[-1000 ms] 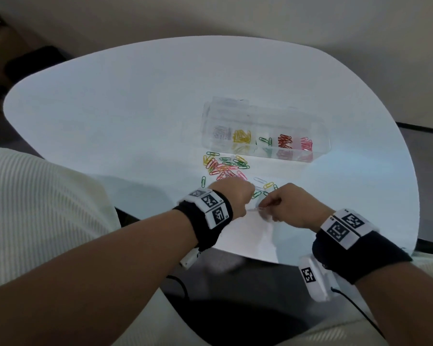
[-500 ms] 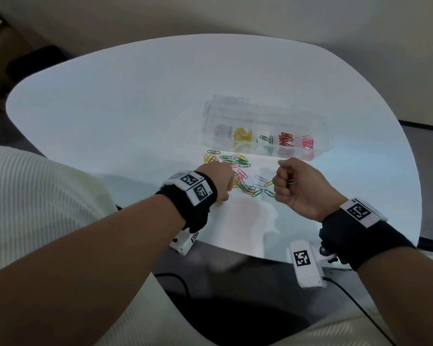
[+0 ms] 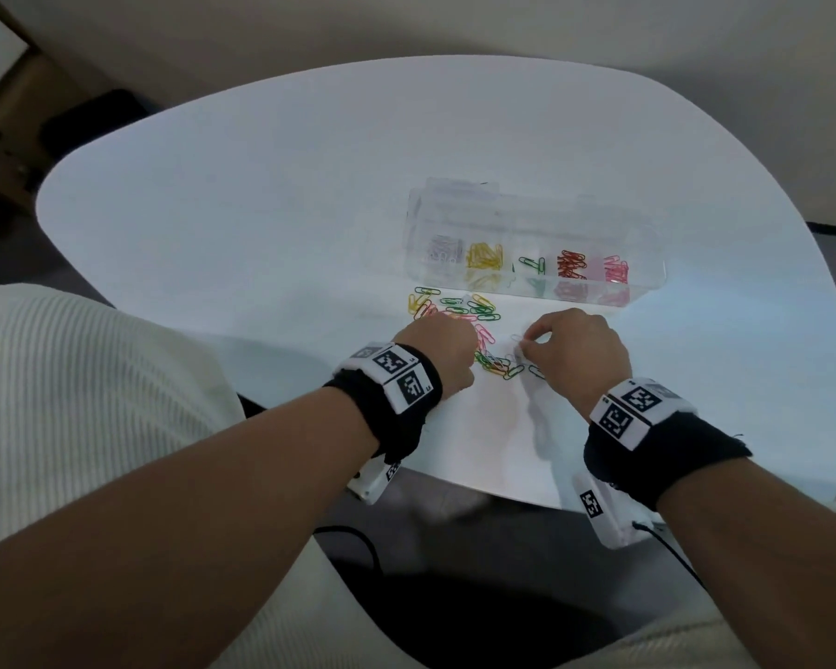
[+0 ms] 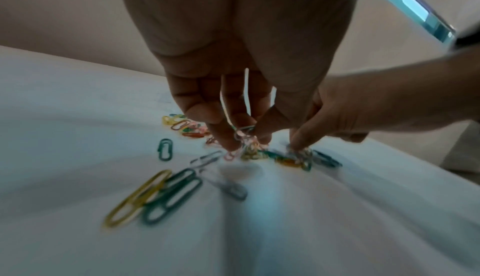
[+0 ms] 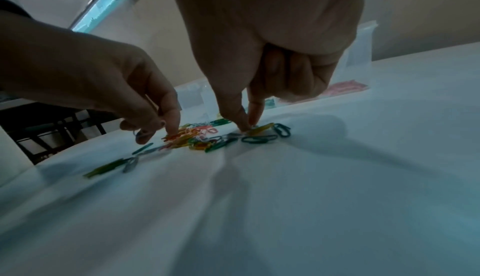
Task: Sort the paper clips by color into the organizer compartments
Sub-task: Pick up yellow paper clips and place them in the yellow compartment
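Loose paper clips in several colors lie scattered on the white table, with a second cluster between my hands. Behind them the clear organizer holds pale, yellow, green, red and pink clips in separate compartments. My left hand is down on the pile; in the left wrist view its thumb and fingers pinch a pale clip. My right hand reaches into the cluster, thumb and index tip pinched together on a clip at the table surface, the other fingers curled.
The white table is rounded, with its near edge just behind my wrists. A yellow and a green clip lie apart from the pile, close to my left wrist. Dark furniture stands at far left.
My right hand has come down from a raised position and moved left into the clip cluster. The left hand has stayed on the pile.
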